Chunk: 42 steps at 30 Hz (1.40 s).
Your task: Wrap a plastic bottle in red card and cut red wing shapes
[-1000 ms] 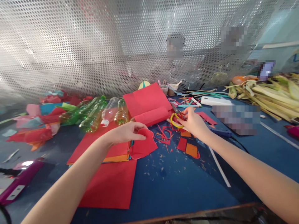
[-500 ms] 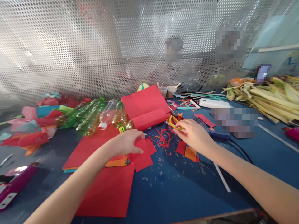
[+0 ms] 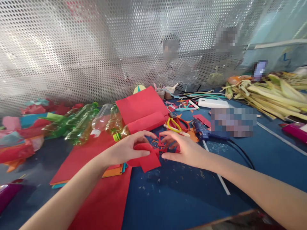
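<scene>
My left hand (image 3: 130, 147) is over small red paper pieces (image 3: 150, 162), thumb and fingers apart. A rounded red piece shows between its thumb and fingers; whether the hand touches it I cannot tell. Facing it, my right hand (image 3: 179, 147) has its fingers bent and apart, and I see nothing held. Red paper scraps (image 3: 161, 145) lie between the two hands. Just behind my right hand rest scissors (image 3: 177, 124) with yellow and red handles. Large red paper sheets (image 3: 103, 195) lie under my left forearm.
Plastic bottles (image 3: 82, 124) lie at left, near crumpled coloured tissue paper (image 3: 21, 134). A blue glue gun (image 3: 208, 132) with a black cable lies right of my right hand. Dried husks (image 3: 273, 95) are piled at far right. A perforated metal screen (image 3: 96, 48) stands behind.
My right hand has let go of the scissors' yellow handle and moved left, toward my left hand. The scissors now lie on the table. The view has shifted slightly right.
</scene>
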### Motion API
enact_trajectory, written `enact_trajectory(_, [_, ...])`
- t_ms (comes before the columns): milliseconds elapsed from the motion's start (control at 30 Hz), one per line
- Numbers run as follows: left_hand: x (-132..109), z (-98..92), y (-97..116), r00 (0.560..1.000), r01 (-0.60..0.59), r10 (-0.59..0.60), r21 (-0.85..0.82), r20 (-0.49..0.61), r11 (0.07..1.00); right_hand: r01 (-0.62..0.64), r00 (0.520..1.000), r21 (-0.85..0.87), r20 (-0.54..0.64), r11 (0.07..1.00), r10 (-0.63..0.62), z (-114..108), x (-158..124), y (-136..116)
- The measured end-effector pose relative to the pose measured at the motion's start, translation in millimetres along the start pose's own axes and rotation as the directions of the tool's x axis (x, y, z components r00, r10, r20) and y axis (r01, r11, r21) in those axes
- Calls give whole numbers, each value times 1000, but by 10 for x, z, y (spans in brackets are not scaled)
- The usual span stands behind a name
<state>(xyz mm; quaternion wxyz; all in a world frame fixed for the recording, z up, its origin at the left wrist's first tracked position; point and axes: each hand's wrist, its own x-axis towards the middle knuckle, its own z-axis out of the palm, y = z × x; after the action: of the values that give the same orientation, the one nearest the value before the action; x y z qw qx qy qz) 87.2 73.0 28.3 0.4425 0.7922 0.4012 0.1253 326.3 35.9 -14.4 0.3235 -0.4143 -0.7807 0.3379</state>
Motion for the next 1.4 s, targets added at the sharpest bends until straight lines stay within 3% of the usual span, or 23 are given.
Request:
enact_trajectory(100, [19,97,70,998,-31,24,-103,-64,994,-100,984,223,167,970,63,4,0,-11])
enact_trajectory(267, [96,216,14,983,-9,-31,-219,-181,976,-338,919,346,324,875,227,0,31,-2])
enact_trajectory(400, [174,195,-153,953,64,-150,-307,-263,949,-489,872,343,186,802,452,-204,93,31])
enact_trajectory(500, [203,193,-239,958,126,-215,-393,-189,911,-444,870,437,1,782,493,-404,145,55])
enact_trajectory(567, [207,218,-257,960,156,-239,-429,-146,890,-382,869,560,-54,735,492,-466,158,62])
enact_trajectory(600, [207,235,-257,960,168,-248,-444,-129,880,-373,874,604,-27,704,486,-464,155,61])
enact_trajectory(667, [206,267,-247,961,198,-265,-481,-75,854,-426,885,622,134,657,446,-403,131,51])
enact_trajectory(767, [211,287,-232,954,224,-297,-571,-36,790,-567,823,513,363,644,436,-242,73,17])
enact_trajectory(900, [219,276,-229,960,205,-281,-663,-9,720,-652,752,381,437,655,495,-97,26,-40])
enact_trajectory(1000, [223,290,-236,976,164,-218,-610,-13,775,-648,739,296,465,702,486,-71,22,-46])
enact_trajectory(1067, [228,316,-241,979,150,-203,-577,-29,803,-603,750,181,462,777,474,-67,18,-25])
enact_trajectory(1100, [230,331,-241,979,146,-199,-573,-31,807,-546,780,109,428,831,456,-66,14,-9])
enact_trajectory(1200, [224,373,-216,983,132,-181,-588,-24,798,-284,941,-81,169,955,294,-57,1,37])
enact_trajectory(1233, [217,386,-200,985,130,-170,-585,-14,800,-217,971,-104,83,971,226,-54,0,48])
enact_trajectory(1300, [200,412,-162,989,118,-145,-542,-6,832,-179,984,-59,11,982,180,-49,7,58])
enact_trajectory(1400, [182,460,-132,995,61,-86,-369,-51,927,-278,956,89,121,956,266,-39,32,61])
